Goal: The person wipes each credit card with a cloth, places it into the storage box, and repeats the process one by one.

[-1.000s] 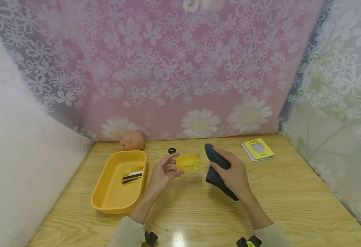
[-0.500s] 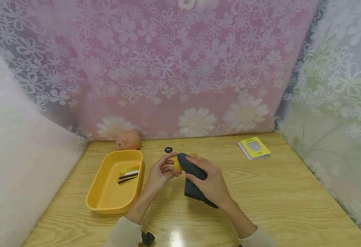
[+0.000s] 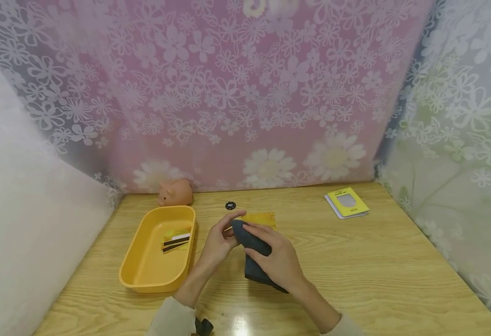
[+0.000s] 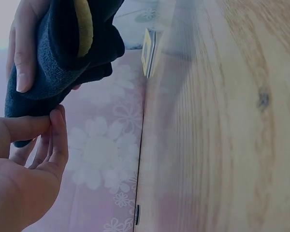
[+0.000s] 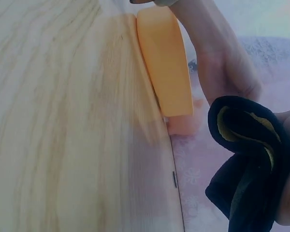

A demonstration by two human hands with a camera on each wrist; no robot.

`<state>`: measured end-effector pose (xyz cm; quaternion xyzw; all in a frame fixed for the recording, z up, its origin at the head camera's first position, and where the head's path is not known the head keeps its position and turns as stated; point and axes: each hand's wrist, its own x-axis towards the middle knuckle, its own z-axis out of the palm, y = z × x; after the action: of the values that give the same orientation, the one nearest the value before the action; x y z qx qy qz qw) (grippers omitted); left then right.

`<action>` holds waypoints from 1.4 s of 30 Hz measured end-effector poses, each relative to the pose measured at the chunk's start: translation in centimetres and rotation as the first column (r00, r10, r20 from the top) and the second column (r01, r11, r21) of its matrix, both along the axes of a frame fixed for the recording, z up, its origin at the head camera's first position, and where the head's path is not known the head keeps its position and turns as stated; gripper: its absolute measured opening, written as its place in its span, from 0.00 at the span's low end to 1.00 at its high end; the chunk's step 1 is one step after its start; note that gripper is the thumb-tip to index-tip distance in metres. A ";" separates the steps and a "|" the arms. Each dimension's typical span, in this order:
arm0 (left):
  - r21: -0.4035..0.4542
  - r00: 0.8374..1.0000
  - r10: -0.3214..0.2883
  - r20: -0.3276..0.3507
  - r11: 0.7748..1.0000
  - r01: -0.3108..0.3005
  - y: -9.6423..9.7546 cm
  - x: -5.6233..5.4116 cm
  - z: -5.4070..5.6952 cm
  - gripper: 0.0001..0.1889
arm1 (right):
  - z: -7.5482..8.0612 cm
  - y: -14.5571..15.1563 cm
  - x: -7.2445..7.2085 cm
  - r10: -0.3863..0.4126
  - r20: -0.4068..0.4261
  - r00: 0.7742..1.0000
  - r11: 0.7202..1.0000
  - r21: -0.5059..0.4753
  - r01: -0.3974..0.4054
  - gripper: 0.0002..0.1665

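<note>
My right hand (image 3: 276, 261) grips a folded dark blue cloth (image 3: 254, 270), fingers on one side and thumb on the near side. In the right wrist view the cloth (image 5: 251, 159) shows a yellow inner face between its folds. A yellow bank card (image 3: 262, 219) shows behind the cloth, its lower part hidden. My left hand (image 3: 218, 242) holds the card by its left end, partly covered by the cloth. In the left wrist view the left thumb and fingers (image 4: 38, 145) come together right at the lower end of the cloth.
To the left stands a yellow tray (image 3: 144, 275) with several cards (image 3: 176, 240) in it. A pink piggy bank (image 3: 178, 192) sits behind it. A black 100 chip (image 3: 230, 205) lies beyond my hands, and a yellow-covered booklet (image 3: 347, 203) at the back right.
My right hand has brought the cloth leftward from beside the card to over its front, then slightly lower. The left hand stays nearly in place with the card.
</note>
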<state>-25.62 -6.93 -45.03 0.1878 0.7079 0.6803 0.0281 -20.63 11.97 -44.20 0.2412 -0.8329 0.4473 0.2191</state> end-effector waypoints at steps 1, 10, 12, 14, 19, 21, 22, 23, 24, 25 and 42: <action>0.004 1.000 -0.003 0.002 1.000 0.003 0.0 0.0 0.0 0.30 | -0.1 0.1 -0.1 -0.013 -0.005 1.000 1.000 0.004 0.013 0.35; 0.040 1.000 0.006 0.022 0.999 -0.007 -0.1 -0.1 0.2 0.30 | 0.0 2.4 -1.5 -0.089 -0.004 0.996 0.996 -0.010 0.089 0.34; 0.054 1.000 0.009 0.024 0.998 -0.010 -0.1 -0.1 0.2 0.30 | 0.0 3.0 -2.0 -0.107 -0.020 0.994 0.994 -0.014 0.107 0.34; 0.075 0.999 0.008 0.032 0.997 -0.010 -0.2 -0.1 0.3 0.30 | -0.1 3.7 -2.5 -0.123 -0.027 0.992 0.992 -0.032 0.122 0.34; 0.100 0.999 0.019 0.040 0.995 -0.023 -0.4 -0.1 0.5 0.31 | -0.3 5.5 -3.6 -0.186 0.006 0.983 0.980 -0.071 0.186 0.34; 0.100 0.999 0.026 0.039 0.994 -0.030 -0.4 -0.1 0.6 0.31 | -0.3 6.2 -3.8 -0.211 0.029 0.977 0.974 -0.078 0.213 0.34; 0.099 0.999 0.031 0.042 0.994 -0.035 -0.4 -0.2 0.6 0.31 | -0.3 6.5 -3.9 -0.224 0.042 0.974 0.971 -0.081 0.227 0.34; 0.098 0.998 0.033 0.046 0.994 -0.038 -0.4 -0.2 0.6 0.31 | -0.2 6.7 -3.9 -0.234 0.054 0.971 0.968 -0.084 0.238 0.33; 0.099 0.998 0.038 0.050 0.994 -0.043 -0.3 -0.2 0.6 0.32 | -0.1 6.9 -4.0 -0.241 0.062 0.968 0.965 -0.087 0.246 0.33; 0.099 0.997 0.046 0.054 0.994 -0.051 -0.3 -0.2 0.6 0.32 | 0.0 7.1 -4.0 -0.246 0.069 0.967 0.964 -0.090 0.251 0.33; 0.110 0.985 0.160 0.068 0.980 -0.167 0.0 -0.1 0.7 0.24 | 0.2 7.1 -3.9 -0.219 0.041 0.975 0.970 -0.102 0.222 0.33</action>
<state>-25.75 -6.97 -44.32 0.1103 0.6795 0.7251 -0.0181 -24.52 19.09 -43.97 0.1285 -0.8327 0.4672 0.2678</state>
